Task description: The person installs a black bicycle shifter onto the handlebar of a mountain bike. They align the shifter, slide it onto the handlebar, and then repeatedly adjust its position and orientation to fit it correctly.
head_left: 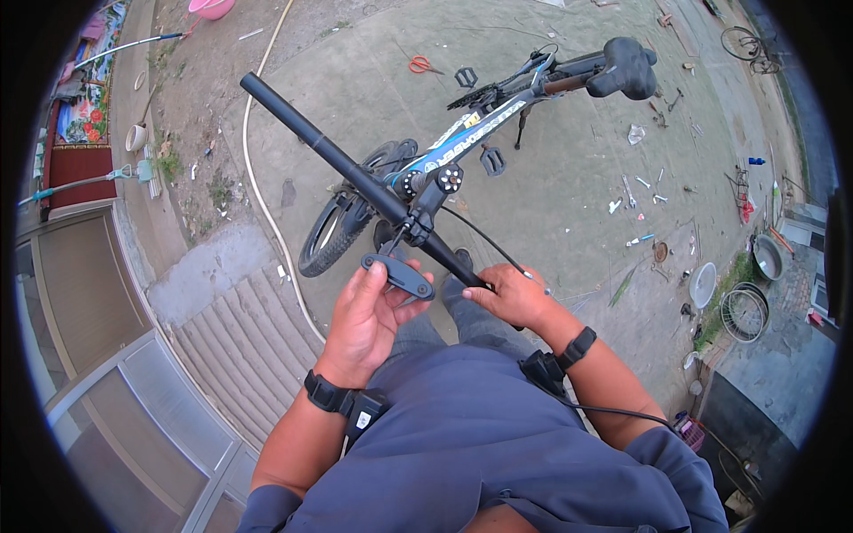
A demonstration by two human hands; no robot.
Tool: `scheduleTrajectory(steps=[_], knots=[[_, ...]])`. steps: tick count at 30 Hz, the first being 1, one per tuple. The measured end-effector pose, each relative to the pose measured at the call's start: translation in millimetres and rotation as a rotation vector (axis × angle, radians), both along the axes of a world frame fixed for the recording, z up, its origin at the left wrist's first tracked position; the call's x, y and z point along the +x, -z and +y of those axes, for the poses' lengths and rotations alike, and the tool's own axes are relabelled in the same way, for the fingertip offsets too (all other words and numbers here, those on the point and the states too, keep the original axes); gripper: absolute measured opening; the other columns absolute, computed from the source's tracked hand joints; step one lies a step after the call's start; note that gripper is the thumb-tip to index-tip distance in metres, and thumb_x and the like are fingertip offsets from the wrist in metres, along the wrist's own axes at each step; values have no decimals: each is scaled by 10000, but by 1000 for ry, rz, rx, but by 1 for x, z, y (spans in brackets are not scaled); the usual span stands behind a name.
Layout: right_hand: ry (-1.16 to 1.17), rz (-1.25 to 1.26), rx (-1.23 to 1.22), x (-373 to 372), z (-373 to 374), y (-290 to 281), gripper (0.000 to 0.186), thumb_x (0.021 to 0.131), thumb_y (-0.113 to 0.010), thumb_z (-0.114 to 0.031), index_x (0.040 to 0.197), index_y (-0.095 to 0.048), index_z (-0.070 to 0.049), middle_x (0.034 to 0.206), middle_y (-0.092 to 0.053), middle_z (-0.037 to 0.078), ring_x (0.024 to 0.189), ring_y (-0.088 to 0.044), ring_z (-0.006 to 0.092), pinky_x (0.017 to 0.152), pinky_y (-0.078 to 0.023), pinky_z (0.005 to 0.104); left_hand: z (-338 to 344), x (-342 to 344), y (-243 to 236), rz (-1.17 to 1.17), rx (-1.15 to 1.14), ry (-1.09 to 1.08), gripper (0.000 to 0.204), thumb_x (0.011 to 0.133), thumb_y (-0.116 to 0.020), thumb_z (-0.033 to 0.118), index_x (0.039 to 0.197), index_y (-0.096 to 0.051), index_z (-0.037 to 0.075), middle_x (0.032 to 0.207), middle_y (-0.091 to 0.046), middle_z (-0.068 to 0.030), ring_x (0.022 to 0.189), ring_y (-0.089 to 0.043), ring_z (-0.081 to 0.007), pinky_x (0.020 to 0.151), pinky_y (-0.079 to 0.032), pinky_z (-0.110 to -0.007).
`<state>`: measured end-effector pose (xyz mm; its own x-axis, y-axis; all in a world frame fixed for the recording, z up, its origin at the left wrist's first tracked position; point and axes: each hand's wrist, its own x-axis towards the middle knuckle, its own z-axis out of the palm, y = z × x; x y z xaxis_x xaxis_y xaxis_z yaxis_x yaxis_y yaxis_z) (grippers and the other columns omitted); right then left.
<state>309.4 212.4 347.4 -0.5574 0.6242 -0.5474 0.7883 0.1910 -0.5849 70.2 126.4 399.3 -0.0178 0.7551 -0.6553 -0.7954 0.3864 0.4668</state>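
My left hand (373, 311) grips a dark folding multi-tool (397, 275), whose thin hex key reaches up to the clamp (418, 226) on the bicycle's stem; whether it sits in a bolt is too small to tell. My right hand (511, 295) is wrapped round the near end of the black straight handlebar (324, 151), beside a thin black cable (496, 244). The white and blue bicycle frame (475, 131) lies beyond, with its black saddle (620, 69) at upper right and front wheel (327, 233) at left.
Grey steps (227, 346) and a glazed door (142, 409) are at lower left. A pale hose (256, 178) crosses the concrete. Red scissors (420, 65), several scattered tools (629, 191), basins (768, 256) and a loose wheel rim (745, 315) lie around the yard.
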Motion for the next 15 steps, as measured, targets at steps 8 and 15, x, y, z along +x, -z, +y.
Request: scheduleTrajectory(steps=[8, 15], knots=[[35, -31, -89, -1, 1, -6, 452, 899, -675, -499, 911, -724, -50, 838, -687, 160, 845, -670, 368, 741, -523, 455, 3, 0, -1, 19, -13, 21, 346, 1073, -503, 364, 1235, -574, 66, 1265, -638, -149, 1175, -659, -314, 911, -600, -431], [60, -46, -99, -3, -1, -8, 460, 898, -678, -529, 931, -731, -73, 846, -679, 128, 843, -669, 342, 714, -516, 446, 4, -2, -1, 32, -5, 43, 346, 1075, -499, 367, 1225, -578, 66, 1256, -640, -147, 1168, -662, -307, 905, -598, -427]])
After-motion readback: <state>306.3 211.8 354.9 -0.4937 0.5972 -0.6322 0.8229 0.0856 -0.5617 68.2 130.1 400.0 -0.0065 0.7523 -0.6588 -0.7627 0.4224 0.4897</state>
